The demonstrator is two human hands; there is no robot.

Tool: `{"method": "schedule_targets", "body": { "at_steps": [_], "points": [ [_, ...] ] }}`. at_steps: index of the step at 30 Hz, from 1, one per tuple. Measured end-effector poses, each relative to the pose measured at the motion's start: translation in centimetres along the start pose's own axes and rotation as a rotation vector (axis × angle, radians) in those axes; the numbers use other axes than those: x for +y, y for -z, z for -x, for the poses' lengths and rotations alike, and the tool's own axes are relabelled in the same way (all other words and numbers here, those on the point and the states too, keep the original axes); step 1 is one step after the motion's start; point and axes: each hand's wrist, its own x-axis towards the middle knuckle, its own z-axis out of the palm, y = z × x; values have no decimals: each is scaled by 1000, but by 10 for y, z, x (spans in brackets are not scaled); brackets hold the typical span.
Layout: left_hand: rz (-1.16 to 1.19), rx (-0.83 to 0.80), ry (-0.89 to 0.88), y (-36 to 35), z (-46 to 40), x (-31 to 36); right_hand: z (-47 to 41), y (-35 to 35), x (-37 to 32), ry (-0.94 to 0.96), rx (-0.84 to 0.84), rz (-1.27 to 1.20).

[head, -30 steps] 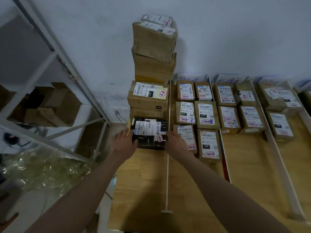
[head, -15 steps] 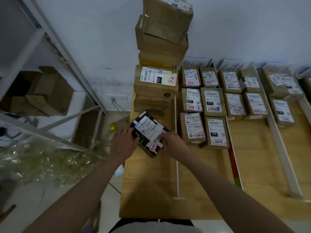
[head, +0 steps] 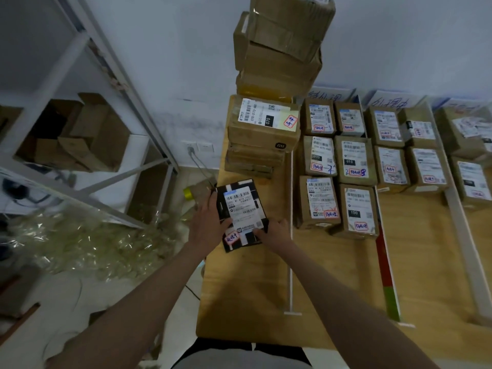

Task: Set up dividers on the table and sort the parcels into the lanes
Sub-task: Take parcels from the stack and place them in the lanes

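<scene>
A black parcel [head: 239,206] with a white shipping label is held over the left lane of the wooden table [head: 245,294]. My left hand [head: 206,222] grips its left edge and my right hand [head: 271,233] grips its lower right corner. A thin white divider [head: 291,262] runs just right of it. Behind it stands a tall stack of brown boxes [head: 266,123]. Right of the divider, several labelled brown parcels [head: 338,179] lie in rows. A red and green divider [head: 386,272] and another white divider [head: 468,251] mark further lanes.
A grey metal shelf [head: 87,161] with open cardboard boxes stands at the left. Crumpled clear plastic [head: 87,241] lies on the floor below it. A yellow tape roll [head: 188,193] sits near the table's left edge. Paper lane signs [head: 330,95] lean against the wall.
Both hands have drawn the black parcel away from the box stack toward me and turned it, its label's long side now running away from me.
</scene>
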Motion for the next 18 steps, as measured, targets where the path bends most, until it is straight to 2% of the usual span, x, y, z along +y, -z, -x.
{"method": "schedule_targets", "body": {
  "at_steps": [3, 5, 8, 11, 15, 18],
  "points": [
    [164, -12, 57, -4, 1, 2, 3, -1, 1, -28, -29, -193],
    [165, -90, 77, -5, 2, 2, 8, -1, 2, -40, -40, -247],
    [56, -156, 49, 0, 7, 2, 19, 0, 3, -38, -56, -289],
    [-91, -104, -16, 17, 9, 6, 30, 7, 3, -31, -48, -345],
    [-403, -96, -205, 46, 12, 22, 45, 30, -5, -22, -12, -397],
    [-483, -67, -251, 65, 14, 38, 57, 52, -11, -35, 19, -445]
  ]
}}
